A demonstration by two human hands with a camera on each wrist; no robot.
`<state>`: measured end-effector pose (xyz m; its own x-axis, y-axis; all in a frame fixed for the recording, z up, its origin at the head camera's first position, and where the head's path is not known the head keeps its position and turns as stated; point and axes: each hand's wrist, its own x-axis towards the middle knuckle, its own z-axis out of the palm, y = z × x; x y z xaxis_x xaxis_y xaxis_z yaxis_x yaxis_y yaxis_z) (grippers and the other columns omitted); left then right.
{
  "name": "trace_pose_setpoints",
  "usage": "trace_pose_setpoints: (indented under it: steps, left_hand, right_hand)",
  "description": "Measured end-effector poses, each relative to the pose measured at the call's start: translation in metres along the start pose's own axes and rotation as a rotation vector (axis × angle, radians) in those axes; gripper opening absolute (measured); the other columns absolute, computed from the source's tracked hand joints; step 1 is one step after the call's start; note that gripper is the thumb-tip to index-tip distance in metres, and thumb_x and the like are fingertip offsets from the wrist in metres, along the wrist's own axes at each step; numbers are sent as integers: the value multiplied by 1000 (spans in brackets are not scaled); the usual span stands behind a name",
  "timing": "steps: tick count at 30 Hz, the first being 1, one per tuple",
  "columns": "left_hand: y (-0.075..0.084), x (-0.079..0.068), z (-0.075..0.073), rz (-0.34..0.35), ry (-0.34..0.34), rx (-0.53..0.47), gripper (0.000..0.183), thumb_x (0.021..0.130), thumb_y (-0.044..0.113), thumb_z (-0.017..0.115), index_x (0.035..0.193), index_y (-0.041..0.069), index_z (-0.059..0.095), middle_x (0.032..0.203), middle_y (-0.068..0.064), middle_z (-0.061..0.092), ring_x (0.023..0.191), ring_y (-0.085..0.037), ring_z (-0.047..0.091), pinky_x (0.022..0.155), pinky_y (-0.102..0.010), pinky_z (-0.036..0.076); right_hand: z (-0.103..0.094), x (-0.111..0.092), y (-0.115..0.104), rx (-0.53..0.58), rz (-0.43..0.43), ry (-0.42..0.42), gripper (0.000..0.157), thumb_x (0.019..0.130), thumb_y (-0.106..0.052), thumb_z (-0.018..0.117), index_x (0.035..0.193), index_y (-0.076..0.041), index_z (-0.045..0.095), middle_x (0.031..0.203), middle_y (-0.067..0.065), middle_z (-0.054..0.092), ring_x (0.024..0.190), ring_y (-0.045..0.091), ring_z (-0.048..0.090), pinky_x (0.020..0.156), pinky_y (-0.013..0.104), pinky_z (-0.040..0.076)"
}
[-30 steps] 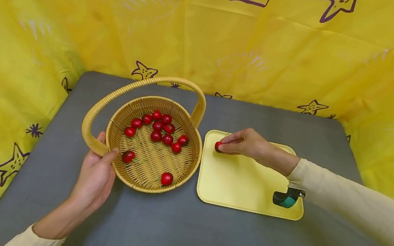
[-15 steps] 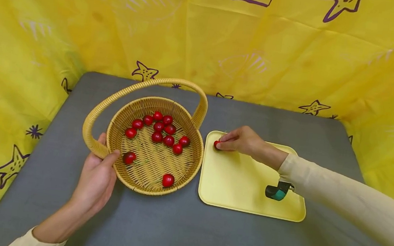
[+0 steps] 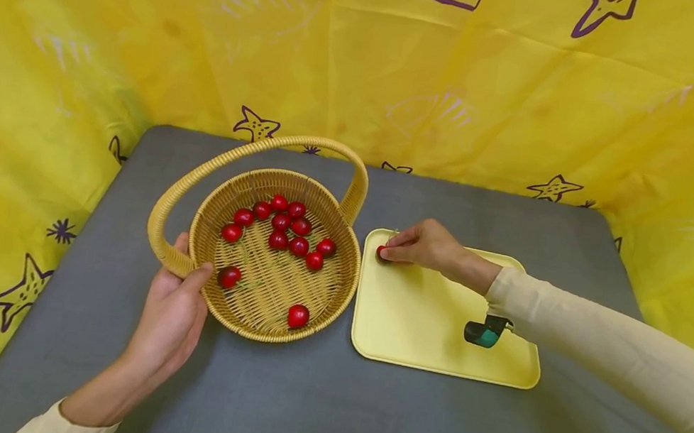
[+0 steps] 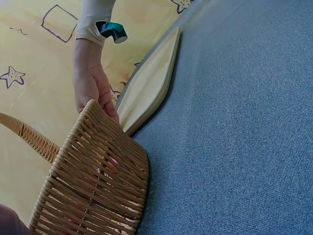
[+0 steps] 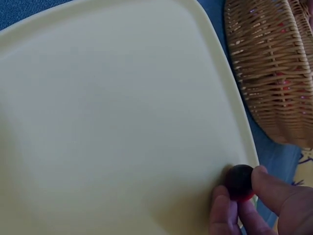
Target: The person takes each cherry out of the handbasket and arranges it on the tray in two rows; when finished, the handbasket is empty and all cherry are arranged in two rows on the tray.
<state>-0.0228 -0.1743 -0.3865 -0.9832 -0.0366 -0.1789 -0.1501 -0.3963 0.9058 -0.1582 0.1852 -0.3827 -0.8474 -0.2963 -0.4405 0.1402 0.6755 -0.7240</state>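
Observation:
My right hand [image 3: 430, 246] pinches a cherry [image 5: 239, 182] between thumb and fingers, low over the far left corner of the pale yellow tray [image 3: 437, 327]. In the right wrist view the cherry looks dark on top and red below. My left hand [image 3: 172, 311] grips the left side of the round wicker basket [image 3: 265, 337], thumb over the rim by the foot of its arched handle [image 3: 265, 143]. Inside the basket lie several red cherries [image 3: 281, 222], most grouped toward the far side; one cherry [image 3: 298, 316] is near the front.
Basket and tray stand side by side on a grey cloth-covered table [image 3: 324, 414]. A yellow curtain [image 3: 364, 68] with starfish drawings hangs behind and at both sides. A black and green wrist device [image 3: 483, 332] hangs below the right sleeve, over the tray.
My right hand has shifted slightly left and lower toward the tray's corner, still pinching the cherry. The left hand keeps its grip on the basket.

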Motion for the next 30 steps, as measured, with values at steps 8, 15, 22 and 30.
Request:
trace_pose_setpoints:
  steps: [8,15,22,30]
  left_hand:
    - [0,-1,0,6,9,2,79,111,-5,31,166,13,-23,177,0,-15,160,-13,-9,131,-34,-1]
    - [0,-2,1,21,15,3,79,110,-7,31,166,11,-21,177,0,-13,160,-13,-7,131,-35,-1]
    - [1,-1,2,19,26,14,78,110,-6,32,167,10,-18,177,-1,-10,161,-12,-5,131,-34,1]
    - [1,1,4,11,30,20,79,109,-8,31,167,10,-19,177,-1,-12,160,-12,-6,131,-34,1]
  right_hand:
    - [2,2,1,12,-7,-7,25,92,-16,85,109,1,82,101,9,81,92,15,75,78,21,57]
    - [-4,3,1,-13,-18,-11,25,92,-16,84,112,0,82,102,8,81,92,13,73,81,25,59]
    - [-6,3,2,-28,-33,-18,26,92,-14,84,113,1,81,105,10,81,94,15,73,79,21,57]
    - [-23,-14,-7,-132,-36,0,34,95,-26,81,120,-3,80,116,10,79,111,25,69,92,33,54]
